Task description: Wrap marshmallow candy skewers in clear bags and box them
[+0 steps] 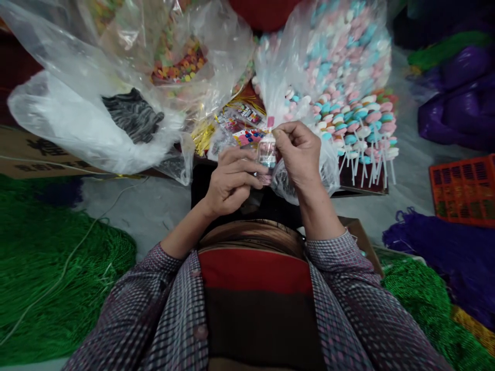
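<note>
My left hand point(231, 180) is closed around the lower part of a small clear packet point(267, 152) with pink and blue print. My right hand point(299, 153) pinches the packet's top with thumb and forefinger, beside a small pink tab point(270, 121). Both hands meet in front of my chest, over a dark surface point(201, 178). Just behind them lies a big clear bag of pink, blue and white lollipops point(348, 67) with white sticks point(371, 165) poking out.
A clear bag of coloured ring candies point(181, 64) and a white plastic bag point(77, 123) with something dark grey inside lie at the left. Gold wrappers point(203, 136) sit between them. Green strands point(46, 257) cover the left floor, purple strands point(444, 247) and an orange crate point(462, 188) the right.
</note>
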A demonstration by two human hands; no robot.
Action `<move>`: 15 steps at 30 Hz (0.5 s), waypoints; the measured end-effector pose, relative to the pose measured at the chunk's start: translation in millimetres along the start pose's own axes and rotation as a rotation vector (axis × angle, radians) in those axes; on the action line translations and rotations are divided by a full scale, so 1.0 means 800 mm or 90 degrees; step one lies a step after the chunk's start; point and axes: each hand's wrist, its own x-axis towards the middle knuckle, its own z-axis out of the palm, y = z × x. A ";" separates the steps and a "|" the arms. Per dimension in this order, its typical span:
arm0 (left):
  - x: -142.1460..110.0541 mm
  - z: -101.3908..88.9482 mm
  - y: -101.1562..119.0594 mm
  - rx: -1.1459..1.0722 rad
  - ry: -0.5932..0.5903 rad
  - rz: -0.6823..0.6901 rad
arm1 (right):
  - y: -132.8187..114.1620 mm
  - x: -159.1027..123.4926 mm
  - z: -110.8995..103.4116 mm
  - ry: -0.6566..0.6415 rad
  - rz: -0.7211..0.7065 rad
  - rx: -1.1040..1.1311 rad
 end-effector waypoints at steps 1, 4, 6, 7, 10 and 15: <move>-0.003 0.006 0.001 -0.045 0.028 -0.061 | -0.002 -0.001 -0.001 0.015 -0.008 -0.004; -0.004 0.028 -0.005 -0.176 0.093 -0.269 | -0.013 -0.007 0.000 0.044 -0.032 -0.013; 0.003 0.036 -0.017 -0.246 0.101 -0.370 | -0.021 -0.016 0.002 0.048 -0.037 -0.012; 0.010 0.035 -0.023 -0.281 0.101 -0.398 | -0.024 -0.021 0.003 0.041 -0.035 -0.005; 0.034 0.019 -0.030 -0.369 0.115 -0.403 | -0.032 -0.039 0.005 -0.026 -0.013 0.037; 0.058 0.006 -0.002 -0.394 0.117 -0.245 | -0.031 -0.059 0.010 -0.173 0.098 0.132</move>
